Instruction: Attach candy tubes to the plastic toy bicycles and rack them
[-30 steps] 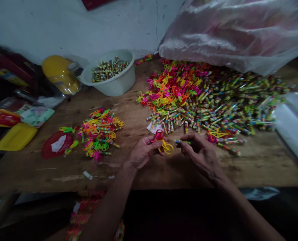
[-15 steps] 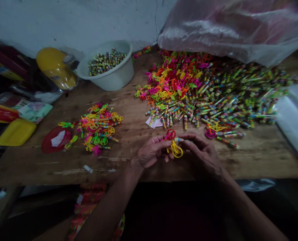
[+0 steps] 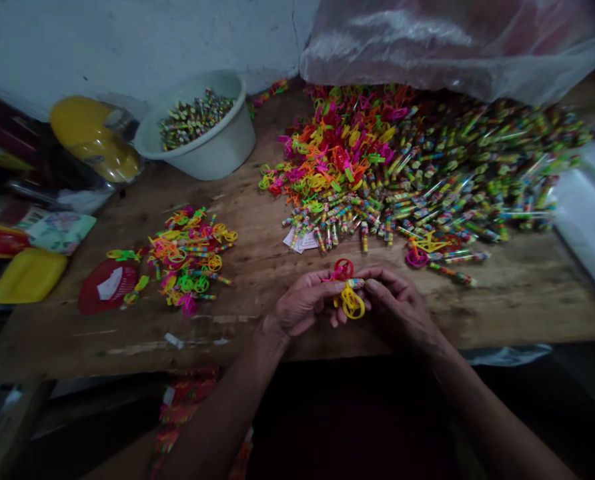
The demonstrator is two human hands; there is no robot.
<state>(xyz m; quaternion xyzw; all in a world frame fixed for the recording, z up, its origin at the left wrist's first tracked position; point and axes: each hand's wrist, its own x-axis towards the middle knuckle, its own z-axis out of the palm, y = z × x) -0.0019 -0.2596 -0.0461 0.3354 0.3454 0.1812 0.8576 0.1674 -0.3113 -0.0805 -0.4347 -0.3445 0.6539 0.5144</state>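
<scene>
My left hand (image 3: 307, 303) is closed on a small plastic toy with a red ring (image 3: 344, 268), a pink part and yellow loops (image 3: 352, 304). A short tube with a printed wrapper (image 3: 356, 283) lies between the two hands, just above the yellow loops. Thumb and fingers of my right hand (image 3: 400, 300) pinch the right end of this tube. Both hands are held over the front of the table, and the fingers hide part of the toy. Beyond them spreads a pile of bright plastic toys (image 3: 327, 143) beside a heap of printed tubes (image 3: 457, 173).
A white basin (image 3: 212, 153) of tubes stands at the back left. Toys with tubes form a smaller pile (image 3: 192, 257) left of my hands, beside a red disc (image 3: 90, 293). A clear plastic bag (image 3: 427, 50) overhangs the heap. Wooden tabletop (image 3: 272, 267) lies between the piles.
The view has shifted slightly, so the basin and piles sit a little further left and higher. My hands keep their hold, with the toy and tube between them nearly unchanged.
</scene>
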